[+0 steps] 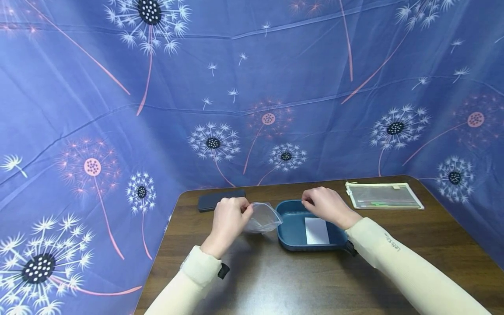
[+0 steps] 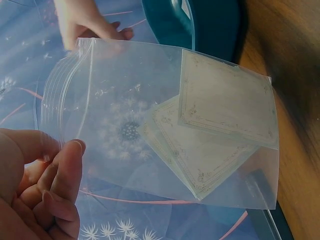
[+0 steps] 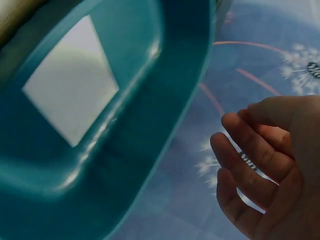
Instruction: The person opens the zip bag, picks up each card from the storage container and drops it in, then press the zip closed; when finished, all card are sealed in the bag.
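My left hand (image 1: 229, 221) pinches the zip edge of a clear zip-lock bag (image 1: 263, 218) between thumb and fingertips. Inside the bag, several pale square cards (image 2: 227, 100) with thin printed borders lie askew toward its bottom end. To the right of the bag, a teal rectangular tray (image 1: 290, 227) sits on the table with a white card (image 1: 316, 231) flat on its floor. My right hand (image 1: 328, 205) hovers above the tray's far right side, its fingers loosely bent and holding nothing. In the right wrist view, a gap shows between the fingers (image 3: 245, 177) and the tray's rim.
Behind my left hand, a dark flat case (image 1: 220, 199) lies near the far edge of the wooden table (image 1: 256, 284). A see-through zip pouch (image 1: 383, 196) with pale trim and something green inside lies at the back right. A blue dandelion-print cloth (image 1: 252, 87) hangs behind the table.
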A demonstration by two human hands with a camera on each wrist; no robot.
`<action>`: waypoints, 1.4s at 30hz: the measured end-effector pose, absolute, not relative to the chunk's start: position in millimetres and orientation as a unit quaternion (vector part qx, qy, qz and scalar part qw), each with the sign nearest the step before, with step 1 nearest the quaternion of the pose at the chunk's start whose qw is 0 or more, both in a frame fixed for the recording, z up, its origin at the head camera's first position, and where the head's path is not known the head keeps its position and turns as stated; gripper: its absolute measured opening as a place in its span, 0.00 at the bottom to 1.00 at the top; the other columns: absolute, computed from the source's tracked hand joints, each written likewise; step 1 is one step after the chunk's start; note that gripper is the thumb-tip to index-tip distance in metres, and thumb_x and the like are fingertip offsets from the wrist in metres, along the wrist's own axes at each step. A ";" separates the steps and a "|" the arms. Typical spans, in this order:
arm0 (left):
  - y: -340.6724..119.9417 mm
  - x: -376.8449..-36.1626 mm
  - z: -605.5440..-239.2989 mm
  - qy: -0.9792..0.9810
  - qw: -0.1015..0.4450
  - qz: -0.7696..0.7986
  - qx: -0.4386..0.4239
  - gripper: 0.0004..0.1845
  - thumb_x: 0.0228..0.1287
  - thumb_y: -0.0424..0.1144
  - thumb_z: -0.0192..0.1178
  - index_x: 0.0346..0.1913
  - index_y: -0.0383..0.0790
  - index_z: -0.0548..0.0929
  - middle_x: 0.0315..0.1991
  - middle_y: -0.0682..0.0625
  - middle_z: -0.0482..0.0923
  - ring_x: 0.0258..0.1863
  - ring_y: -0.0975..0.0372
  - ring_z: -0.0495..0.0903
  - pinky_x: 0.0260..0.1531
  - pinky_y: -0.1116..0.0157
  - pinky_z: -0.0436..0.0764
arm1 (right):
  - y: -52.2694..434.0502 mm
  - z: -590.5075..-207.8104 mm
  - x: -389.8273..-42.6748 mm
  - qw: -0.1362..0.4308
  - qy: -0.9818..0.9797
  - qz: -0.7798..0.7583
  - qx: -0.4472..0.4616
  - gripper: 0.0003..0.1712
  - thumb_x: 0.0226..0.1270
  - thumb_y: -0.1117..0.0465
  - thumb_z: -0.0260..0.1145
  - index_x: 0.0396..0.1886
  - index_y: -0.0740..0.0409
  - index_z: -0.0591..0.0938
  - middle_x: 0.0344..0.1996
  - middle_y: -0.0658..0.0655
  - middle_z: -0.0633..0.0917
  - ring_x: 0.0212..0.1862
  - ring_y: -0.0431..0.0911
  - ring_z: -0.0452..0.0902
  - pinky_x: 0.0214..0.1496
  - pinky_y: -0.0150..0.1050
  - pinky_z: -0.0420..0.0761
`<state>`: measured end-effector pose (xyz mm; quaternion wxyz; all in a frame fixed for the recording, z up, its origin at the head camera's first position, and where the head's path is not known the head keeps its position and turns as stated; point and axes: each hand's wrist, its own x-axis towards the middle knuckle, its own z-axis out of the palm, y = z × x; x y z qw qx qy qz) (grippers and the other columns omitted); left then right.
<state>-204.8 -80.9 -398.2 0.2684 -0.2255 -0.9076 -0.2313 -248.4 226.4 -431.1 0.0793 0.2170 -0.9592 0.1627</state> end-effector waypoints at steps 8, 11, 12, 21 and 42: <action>-80.1 -205.0 -397.8 -0.906 0.269 -0.233 -0.228 0.09 0.60 0.36 0.72 0.22 0.47 0.89 0.18 0.59 0.82 0.16 0.68 0.76 0.20 0.66 0.75 | 244.2 -455.1 -257.5 0.023 -0.970 0.135 0.202 0.04 0.69 0.63 0.70 0.33 0.54 0.89 0.24 0.46 0.82 0.24 0.40 0.72 0.26 0.39 0.73; -80.0 -205.3 -397.9 -0.906 0.270 -0.233 -0.229 0.09 0.60 0.36 0.72 0.22 0.47 0.89 0.18 0.59 0.82 0.16 0.68 0.76 0.21 0.65 0.75 | 249.5 -465.3 -260.4 -0.014 -0.974 0.118 0.192 0.02 0.68 0.62 0.73 0.34 0.55 0.88 0.27 0.48 0.84 0.26 0.40 0.74 0.29 0.41 0.77; -79.9 -205.4 -397.9 -0.906 0.270 -0.233 -0.230 0.09 0.60 0.36 0.72 0.22 0.47 0.89 0.17 0.60 0.82 0.16 0.68 0.76 0.21 0.65 0.75 | 251.2 -468.4 -260.9 -0.025 -0.975 0.111 0.191 0.03 0.67 0.62 0.74 0.35 0.56 0.88 0.28 0.49 0.85 0.27 0.40 0.75 0.31 0.42 0.79; -80.0 -206.0 -398.6 -0.904 0.272 -0.232 -0.234 0.09 0.59 0.35 0.72 0.23 0.48 0.89 0.17 0.60 0.81 0.15 0.68 0.75 0.20 0.66 0.74 | 259.4 -491.6 -257.2 -0.091 -0.974 0.072 0.194 0.27 0.57 0.55 0.83 0.52 0.66 0.87 0.46 0.61 0.88 0.49 0.56 0.85 0.52 0.54 0.83; -80.3 -205.3 -398.3 -0.905 0.274 -0.228 -0.230 0.10 0.59 0.35 0.73 0.21 0.48 0.88 0.16 0.60 0.80 0.15 0.67 0.76 0.20 0.65 0.74 | 259.7 -499.1 -250.1 -0.076 -0.977 0.063 0.190 0.44 0.39 0.48 0.91 0.56 0.62 0.84 0.41 0.60 0.79 0.39 0.52 0.78 0.41 0.53 0.83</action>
